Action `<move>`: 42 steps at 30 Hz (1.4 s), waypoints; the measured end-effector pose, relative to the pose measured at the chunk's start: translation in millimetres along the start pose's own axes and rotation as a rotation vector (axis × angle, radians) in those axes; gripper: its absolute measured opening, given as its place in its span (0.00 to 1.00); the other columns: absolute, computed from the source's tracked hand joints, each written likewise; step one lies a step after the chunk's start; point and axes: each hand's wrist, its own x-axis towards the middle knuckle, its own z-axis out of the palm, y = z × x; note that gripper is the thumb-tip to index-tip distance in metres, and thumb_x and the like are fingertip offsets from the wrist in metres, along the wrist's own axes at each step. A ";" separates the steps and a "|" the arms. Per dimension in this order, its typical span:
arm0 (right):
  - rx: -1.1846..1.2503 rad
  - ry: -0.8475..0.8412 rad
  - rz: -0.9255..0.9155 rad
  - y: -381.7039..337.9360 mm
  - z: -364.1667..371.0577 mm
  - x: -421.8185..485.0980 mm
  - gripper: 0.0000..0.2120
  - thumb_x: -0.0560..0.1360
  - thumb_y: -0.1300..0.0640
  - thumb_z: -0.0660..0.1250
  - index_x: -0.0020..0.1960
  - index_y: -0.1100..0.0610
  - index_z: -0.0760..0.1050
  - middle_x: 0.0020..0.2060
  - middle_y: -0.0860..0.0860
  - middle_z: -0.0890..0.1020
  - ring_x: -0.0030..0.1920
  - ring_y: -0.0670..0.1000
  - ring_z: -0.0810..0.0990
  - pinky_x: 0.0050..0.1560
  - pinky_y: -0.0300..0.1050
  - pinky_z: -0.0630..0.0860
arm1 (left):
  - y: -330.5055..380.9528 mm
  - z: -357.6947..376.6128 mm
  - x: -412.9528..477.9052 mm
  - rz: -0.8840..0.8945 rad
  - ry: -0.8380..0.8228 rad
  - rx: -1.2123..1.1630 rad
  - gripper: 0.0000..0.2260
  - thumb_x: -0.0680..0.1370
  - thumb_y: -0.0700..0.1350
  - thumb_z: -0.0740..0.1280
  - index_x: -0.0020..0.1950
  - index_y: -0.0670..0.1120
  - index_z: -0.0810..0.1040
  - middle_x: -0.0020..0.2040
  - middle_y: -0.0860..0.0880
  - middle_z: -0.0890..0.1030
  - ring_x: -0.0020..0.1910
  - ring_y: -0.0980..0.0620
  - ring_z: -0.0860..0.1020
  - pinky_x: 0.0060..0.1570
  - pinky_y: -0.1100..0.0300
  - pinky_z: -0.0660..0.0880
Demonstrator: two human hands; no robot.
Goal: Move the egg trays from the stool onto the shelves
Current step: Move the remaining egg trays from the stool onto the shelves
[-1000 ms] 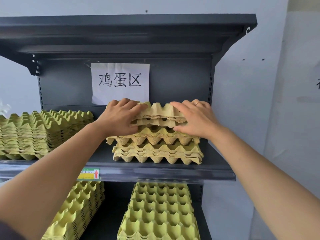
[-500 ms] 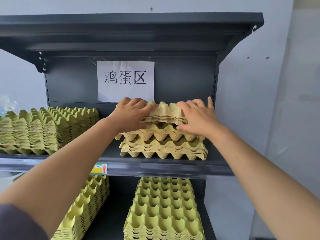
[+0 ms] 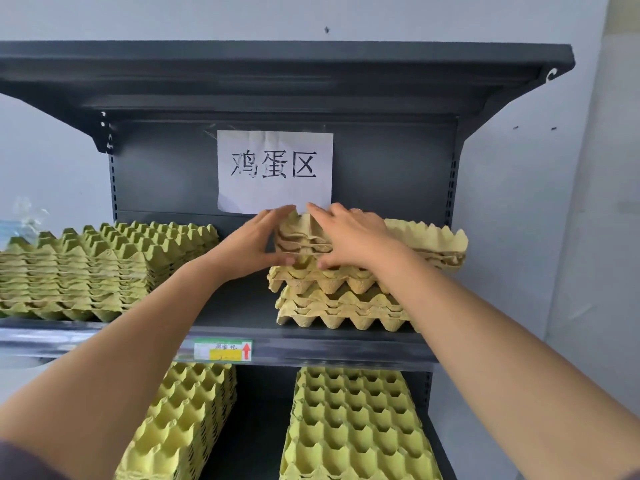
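Egg trays shifted right on the middle shelf, not yet squared.
Head view: half a second ago the hands sat apart on this top batch. Now the left hand and right hand meet at its near-left corner, fingers over the top and thumbs beneath, seemingly pinching it. The batch overhangs the lower stack on the right, so it likely needs aligning before release.
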 end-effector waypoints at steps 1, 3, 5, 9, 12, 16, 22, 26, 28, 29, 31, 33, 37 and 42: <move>-0.009 -0.027 0.014 -3.7 -2.1 4.5 0.46 0.68 0.40 0.72 0.76 0.51 0.50 0.65 0.54 0.71 0.61 0.59 0.75 0.47 0.50 0.72 | -3.8 -0.5 0.0 0.018 -0.013 0.002 0.41 0.71 0.50 0.73 0.76 0.52 0.51 0.74 0.49 0.62 0.71 0.50 0.63 0.63 0.64 0.59; -0.015 -0.051 0.035 -8.3 -5.1 9.6 0.40 0.68 0.44 0.74 0.72 0.54 0.57 0.61 0.52 0.75 0.57 0.58 0.77 0.42 0.48 0.70 | -11.5 -1.1 -0.9 0.047 -0.015 -0.016 0.44 0.70 0.49 0.74 0.76 0.51 0.49 0.75 0.49 0.61 0.72 0.51 0.62 0.65 0.64 0.58; 0.007 -0.044 0.051 -7.5 -7.5 7.4 0.37 0.68 0.46 0.74 0.70 0.55 0.60 0.60 0.52 0.76 0.57 0.57 0.77 0.45 0.51 0.72 | -19.5 -2.3 -2.3 0.080 0.008 -0.026 0.46 0.69 0.50 0.75 0.77 0.50 0.48 0.75 0.49 0.61 0.72 0.50 0.62 0.68 0.59 0.59; 0.037 -0.022 0.094 7.3 -17.4 -10.7 0.39 0.67 0.44 0.74 0.71 0.52 0.59 0.63 0.50 0.73 0.62 0.57 0.75 0.64 0.64 0.65 | -32.7 -6.6 -0.7 0.111 0.084 0.052 0.44 0.70 0.52 0.73 0.77 0.50 0.49 0.75 0.48 0.61 0.73 0.48 0.60 0.69 0.53 0.60; 0.075 0.018 0.132 21.7 -25.6 -25.8 0.41 0.67 0.44 0.74 0.73 0.49 0.57 0.66 0.49 0.71 0.66 0.58 0.70 0.68 0.68 0.58 | -36.3 -7.3 8.8 0.111 0.123 0.161 0.45 0.70 0.51 0.73 0.77 0.51 0.47 0.75 0.46 0.60 0.74 0.47 0.58 0.69 0.49 0.61; 0.067 0.084 0.079 35.2 -24.3 -45.4 0.39 0.68 0.48 0.74 0.73 0.47 0.57 0.67 0.48 0.70 0.68 0.57 0.66 0.70 0.68 0.55 | -24.9 -3.2 24.8 0.138 0.155 0.234 0.46 0.70 0.50 0.74 0.77 0.50 0.45 0.76 0.46 0.58 0.75 0.46 0.55 0.71 0.46 0.59; 0.031 0.226 -0.025 67.6 -3.3 -58.6 0.37 0.66 0.59 0.76 0.71 0.51 0.62 0.68 0.50 0.71 0.69 0.56 0.67 0.69 0.58 0.61 | 0.2 -5.5 32.1 0.227 0.291 0.399 0.30 0.70 0.51 0.73 0.69 0.46 0.67 0.64 0.45 0.75 0.65 0.43 0.69 0.59 0.48 0.67; 0.103 0.263 0.076 89.9 9.2 -71.4 0.37 0.68 0.63 0.74 0.72 0.50 0.62 0.70 0.51 0.68 0.67 0.58 0.68 0.67 0.52 0.64 | 29.3 4.3 32.7 0.264 0.270 0.477 0.29 0.72 0.53 0.71 0.69 0.48 0.67 0.61 0.46 0.75 0.59 0.43 0.71 0.54 0.50 0.68; 0.131 0.123 0.113 100.1 15.2 -77.1 0.38 0.71 0.70 0.66 0.74 0.45 0.59 0.71 0.49 0.67 0.67 0.56 0.68 0.66 0.50 0.67 | 37.1 15.3 32.0 0.281 0.197 0.488 0.29 0.73 0.53 0.69 0.72 0.50 0.64 0.62 0.48 0.74 0.60 0.45 0.70 0.57 0.52 0.67; 0.169 0.059 0.128 104.0 16.2 -79.1 0.38 0.72 0.73 0.62 0.74 0.43 0.59 0.70 0.49 0.69 0.67 0.56 0.69 0.64 0.50 0.70 | 38.0 19.1 31.0 0.270 0.156 0.479 0.29 0.74 0.54 0.68 0.72 0.51 0.63 0.63 0.48 0.74 0.60 0.45 0.70 0.57 0.52 0.67; 0.285 0.078 0.161 107.8 12.4 -79.7 0.35 0.74 0.74 0.54 0.72 0.42 0.63 0.68 0.49 0.72 0.66 0.54 0.70 0.61 0.52 0.73 | 35.6 20.9 29.1 0.238 0.114 0.444 0.30 0.74 0.54 0.68 0.73 0.52 0.62 0.63 0.49 0.74 0.60 0.45 0.70 0.56 0.52 0.66; 0.338 0.231 0.145 102.5 2.2 -73.7 0.28 0.77 0.71 0.53 0.69 0.47 0.71 0.66 0.50 0.73 0.66 0.53 0.70 0.62 0.50 0.71 | 31.7 17.6 26.4 0.215 0.119 0.412 0.32 0.73 0.56 0.69 0.74 0.53 0.60 0.65 0.48 0.72 0.62 0.46 0.69 0.59 0.51 0.65; 0.302 0.199 0.055 63.9 -16.6 -59.2 0.20 0.80 0.49 0.57 0.72 0.49 0.66 0.67 0.49 0.71 0.66 0.51 0.69 0.60 0.51 0.72 | 20.0 2.9 18.4 0.093 0.104 0.380 0.34 0.71 0.57 0.70 0.74 0.53 0.60 0.69 0.48 0.68 0.67 0.45 0.66 0.66 0.48 0.61; -0.015 0.106 0.031 38.8 -11.9 -45.3 0.23 0.76 0.44 0.65 0.66 0.53 0.67 0.58 0.49 0.77 0.58 0.55 0.76 0.54 0.52 0.69 | 5.3 -6.6 5.0 0.004 0.105 0.549 0.26 0.74 0.51 0.69 0.70 0.49 0.67 0.63 0.47 0.73 0.62 0.44 0.69 0.60 0.50 0.66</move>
